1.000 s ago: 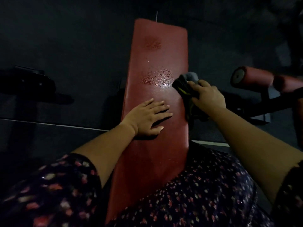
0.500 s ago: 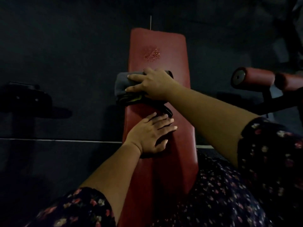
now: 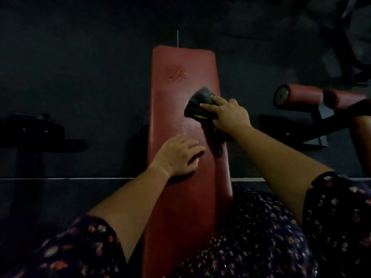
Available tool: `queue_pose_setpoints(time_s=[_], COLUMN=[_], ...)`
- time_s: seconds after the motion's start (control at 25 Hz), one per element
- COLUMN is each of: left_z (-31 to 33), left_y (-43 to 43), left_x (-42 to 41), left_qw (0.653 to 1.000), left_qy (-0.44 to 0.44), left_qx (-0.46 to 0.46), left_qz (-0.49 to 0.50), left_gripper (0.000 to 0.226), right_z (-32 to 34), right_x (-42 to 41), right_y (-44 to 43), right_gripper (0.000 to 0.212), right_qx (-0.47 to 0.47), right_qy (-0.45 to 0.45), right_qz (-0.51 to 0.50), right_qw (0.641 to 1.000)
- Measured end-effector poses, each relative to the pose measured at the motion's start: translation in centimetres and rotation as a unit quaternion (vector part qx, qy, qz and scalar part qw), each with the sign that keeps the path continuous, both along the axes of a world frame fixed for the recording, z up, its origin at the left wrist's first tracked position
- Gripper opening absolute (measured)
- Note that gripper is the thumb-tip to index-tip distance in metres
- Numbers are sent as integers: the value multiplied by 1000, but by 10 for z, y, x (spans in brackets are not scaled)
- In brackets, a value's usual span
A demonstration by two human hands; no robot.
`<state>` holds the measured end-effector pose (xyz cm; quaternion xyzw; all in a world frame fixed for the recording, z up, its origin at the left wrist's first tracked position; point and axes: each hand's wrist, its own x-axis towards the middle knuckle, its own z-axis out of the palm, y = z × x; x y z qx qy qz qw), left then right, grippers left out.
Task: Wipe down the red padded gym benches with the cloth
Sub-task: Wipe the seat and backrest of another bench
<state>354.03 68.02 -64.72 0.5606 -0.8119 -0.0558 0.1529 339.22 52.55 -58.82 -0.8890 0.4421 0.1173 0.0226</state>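
Nearest the camera are the person's floral sleeves (image 3: 76, 249) and dark patterned clothing, pressed against the near end of the red padded bench (image 3: 180, 197), which runs straight away from the viewer over a dark floor (image 3: 70, 67).

The left hand (image 3: 177, 155) lies palm down on the pad about midway along it, fingers straight and slightly spread, holding nothing.

Just beyond it, toward the bench's right edge, the right hand (image 3: 228, 115) presses a bunched dark cloth (image 3: 198, 104) onto the padding. Its index and middle fingers lie extended over the top of the cloth, while the thumb's position is hidden beneath the hand, so whether it pinches the fabric cannot be told. A dark strip of the cloth (with a small yellow-green mark near the fingers) trails back along the bench's right edge toward the viewer. The two hands are apart, neither touching the other.

Farther up the pad, near its far end, sits a patch of glistening droplets (image 3: 175, 74), clear of the cloth.

To the right, well apart from the bench, stand red foam rollers (image 3: 301, 96) on a black frame. A dark piece of equipment (image 3: 32, 127) sits off to the left.
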Motion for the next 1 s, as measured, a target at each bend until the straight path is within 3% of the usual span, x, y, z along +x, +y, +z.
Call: queue_pose_setpoints(time_s=[0.2,0.36,0.6,0.84,0.92,1.0], left_z=[16,-9,-21,-26,-27,-27], left_y=[-59,-66,-65,-67,-68,-68], left_x=[25,29,31,31,31,31], left_qw=[983,986,997,998,999,999], left_qy=[-142,-103,-32,-6,-1,5], left_qx=[108,123,65,43,23,12], left_qz=[33,46,37,41,42,43], left_gripper=[83,77,69,66,63,61], right_z=[-16,-16,-5,5,0,-6], right_x=[-20,-13,36,122,145,153], right_y=[-8,-46,-97,-81,-68,-66], right_gripper=[60,59,64,52,50,56], right_qx=[-22,-26,-23,-32,-27,-24], right_qy=[-33,-25,37,51,41,28], right_qz=[-93,-104,80,296,331,299], right_qw=[995,994,996,953,942,954])
